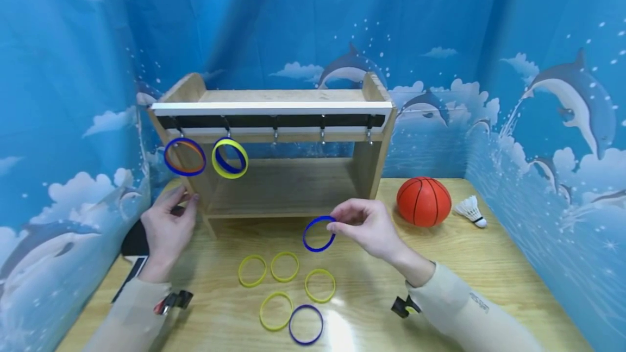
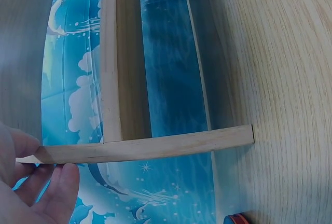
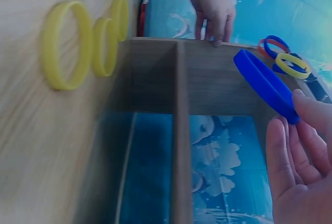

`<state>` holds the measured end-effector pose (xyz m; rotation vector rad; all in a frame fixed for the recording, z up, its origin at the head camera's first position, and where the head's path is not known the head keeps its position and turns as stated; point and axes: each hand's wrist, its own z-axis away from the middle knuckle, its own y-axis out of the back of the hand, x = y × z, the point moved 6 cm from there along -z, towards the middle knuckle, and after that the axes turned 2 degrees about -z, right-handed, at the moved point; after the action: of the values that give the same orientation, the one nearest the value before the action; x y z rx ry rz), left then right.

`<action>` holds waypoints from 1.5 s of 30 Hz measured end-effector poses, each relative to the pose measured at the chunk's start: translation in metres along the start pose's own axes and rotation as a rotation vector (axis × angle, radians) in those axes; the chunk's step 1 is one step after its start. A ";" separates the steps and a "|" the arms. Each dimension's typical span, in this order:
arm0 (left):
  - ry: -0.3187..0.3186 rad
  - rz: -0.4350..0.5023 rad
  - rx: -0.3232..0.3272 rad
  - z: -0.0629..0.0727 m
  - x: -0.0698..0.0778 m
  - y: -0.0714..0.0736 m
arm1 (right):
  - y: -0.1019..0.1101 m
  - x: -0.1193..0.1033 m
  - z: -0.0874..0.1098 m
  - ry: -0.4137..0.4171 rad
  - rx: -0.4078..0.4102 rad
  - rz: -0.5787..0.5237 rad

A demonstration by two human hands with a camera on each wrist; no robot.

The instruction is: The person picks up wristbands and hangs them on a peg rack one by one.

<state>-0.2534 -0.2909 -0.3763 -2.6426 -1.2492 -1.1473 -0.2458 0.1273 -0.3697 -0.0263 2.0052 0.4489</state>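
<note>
My right hand [image 1: 368, 227] pinches a blue silicone wristband [image 1: 305, 239] between thumb and fingertips, in the air before the wooden rack [image 1: 288, 215]. In the right wrist view the blue band [image 3: 264, 84] tilts away from the fingers. With thumb and fingers on either side, my left hand [image 1: 171, 227] grips the rack's left side panel [image 2: 155, 148]. A blue and an orange band [image 1: 185, 171] hang on the leftmost hook. From the second hook hang a yellow band [image 1: 230, 175] and a blue one. The other hooks [image 1: 323, 129] carry nothing.
Several yellow wristbands [image 1: 320, 301] and a dark blue one [image 1: 306, 343] lie on the wooden table in front of the rack. A red basketball [image 1: 423, 201] and a shuttlecock [image 1: 470, 211] sit at the right. Behind my left hand is a black object [image 1: 134, 240].
</note>
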 end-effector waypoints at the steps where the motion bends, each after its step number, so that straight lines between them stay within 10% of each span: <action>1: 0.000 0.001 0.001 0.000 0.000 0.000 | 0.000 -0.002 -0.001 0.008 0.008 -0.018; 29: -0.035 -0.003 0.019 0.000 -0.004 0.000 | -0.018 -0.053 -0.047 0.150 0.289 -0.486; 45: -0.034 0.023 0.016 0.000 -0.003 -0.001 | -0.045 -0.056 -0.079 0.062 0.429 -0.699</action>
<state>-0.2553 -0.2924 -0.3785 -2.6686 -1.2251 -1.0894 -0.2782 0.0498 -0.3034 -0.4611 1.9623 -0.4291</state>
